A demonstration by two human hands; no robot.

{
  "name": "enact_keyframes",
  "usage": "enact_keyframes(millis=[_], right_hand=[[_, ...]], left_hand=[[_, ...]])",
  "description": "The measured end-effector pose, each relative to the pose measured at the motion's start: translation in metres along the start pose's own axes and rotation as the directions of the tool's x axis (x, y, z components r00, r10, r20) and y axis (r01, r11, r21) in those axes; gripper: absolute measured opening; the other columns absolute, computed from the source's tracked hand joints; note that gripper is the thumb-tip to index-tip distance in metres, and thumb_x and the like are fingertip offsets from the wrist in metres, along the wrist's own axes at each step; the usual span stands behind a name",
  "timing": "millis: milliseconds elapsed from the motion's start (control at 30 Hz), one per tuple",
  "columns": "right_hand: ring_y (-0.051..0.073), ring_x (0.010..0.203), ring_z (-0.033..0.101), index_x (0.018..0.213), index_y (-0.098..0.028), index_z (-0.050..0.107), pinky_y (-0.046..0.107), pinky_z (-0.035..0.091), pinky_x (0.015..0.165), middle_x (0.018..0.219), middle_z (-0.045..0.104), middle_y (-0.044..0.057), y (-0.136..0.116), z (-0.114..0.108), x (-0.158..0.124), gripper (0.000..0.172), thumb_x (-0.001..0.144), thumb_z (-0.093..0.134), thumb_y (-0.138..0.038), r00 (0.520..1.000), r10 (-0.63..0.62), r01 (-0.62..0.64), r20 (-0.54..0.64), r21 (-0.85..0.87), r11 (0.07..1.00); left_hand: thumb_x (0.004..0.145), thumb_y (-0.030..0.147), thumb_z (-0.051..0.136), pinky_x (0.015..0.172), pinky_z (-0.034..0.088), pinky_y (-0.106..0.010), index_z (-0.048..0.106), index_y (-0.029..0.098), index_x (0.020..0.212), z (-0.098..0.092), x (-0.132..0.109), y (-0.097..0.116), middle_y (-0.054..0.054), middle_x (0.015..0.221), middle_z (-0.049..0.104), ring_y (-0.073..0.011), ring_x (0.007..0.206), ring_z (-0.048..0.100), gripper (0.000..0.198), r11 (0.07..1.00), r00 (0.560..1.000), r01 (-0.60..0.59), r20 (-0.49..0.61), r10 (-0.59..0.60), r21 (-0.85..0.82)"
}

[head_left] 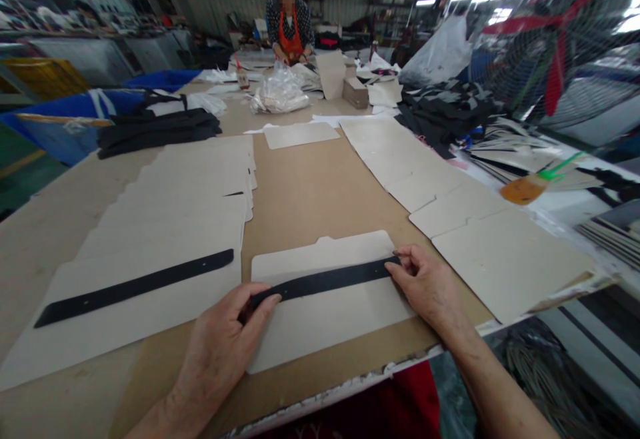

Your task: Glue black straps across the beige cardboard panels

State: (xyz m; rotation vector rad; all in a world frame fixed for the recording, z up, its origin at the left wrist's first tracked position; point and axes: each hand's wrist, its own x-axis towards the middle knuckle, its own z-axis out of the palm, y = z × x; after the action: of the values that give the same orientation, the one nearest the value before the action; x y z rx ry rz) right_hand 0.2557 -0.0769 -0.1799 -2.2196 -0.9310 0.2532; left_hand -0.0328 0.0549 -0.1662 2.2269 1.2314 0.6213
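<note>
A long black strip (330,280) with small holes near its ends stretches between my two hands. My left hand (225,332) pinches its left end between thumb and fingers. At the other end, my right hand (425,282) grips the strip the same way. Beneath it lies a pale grey-beige board (330,326) with rounded corners and a small tab on its far edge. The strip casts a shadow on the board; whether it touches cannot be told. To the left, a similar black strip (140,287) lies across another pale board (150,329).
Overlapping pale boards (175,172) spread at left, and more boards (515,259) at right. An orange container with a green stick (525,189), black material (445,112) and a fan (555,32) are on the right. Across the table stands a person (290,26).
</note>
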Motion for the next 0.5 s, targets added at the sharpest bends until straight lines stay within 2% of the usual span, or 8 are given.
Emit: enact_keyframes(millis=[233, 500], right_hand=[[0.018, 0.062, 0.057, 0.097, -0.023, 0.067, 0.031, 0.037, 0.062, 0.066, 0.060, -0.003, -0.0032, -0.0003, -0.0021, 0.027, 0.079, 0.061, -0.041, 1.000, -0.015, 0.015, -0.012, -0.068, 0.998], [0.019, 0.064, 0.059, 0.099, -0.023, 0.065, 0.031, 0.037, 0.063, 0.068, 0.061, -0.003, -0.0011, 0.0004, -0.0002, 0.025, 0.081, 0.060, -0.039, 1.000, -0.019, 0.020, 0.015, -0.100, 0.995]], left_hand=[[0.086, 0.055, 0.056, 0.066, 0.048, -0.029, 0.070, 0.024, 0.096, -0.0016, 0.0001, 0.0035, 0.001, 0.081, 0.071, -0.0191, 0.071, 0.065, 0.035, 1.000, 1.000, 0.005, 0.005, -0.005, -0.001], [0.088, 0.052, 0.058, 0.069, 0.049, -0.028, 0.070, 0.024, 0.095, 0.0021, -0.0001, -0.0017, 0.002, 0.084, 0.072, -0.0181, 0.073, 0.067, 0.031, 0.999, 0.999, -0.047, -0.027, 0.046, -0.023]])
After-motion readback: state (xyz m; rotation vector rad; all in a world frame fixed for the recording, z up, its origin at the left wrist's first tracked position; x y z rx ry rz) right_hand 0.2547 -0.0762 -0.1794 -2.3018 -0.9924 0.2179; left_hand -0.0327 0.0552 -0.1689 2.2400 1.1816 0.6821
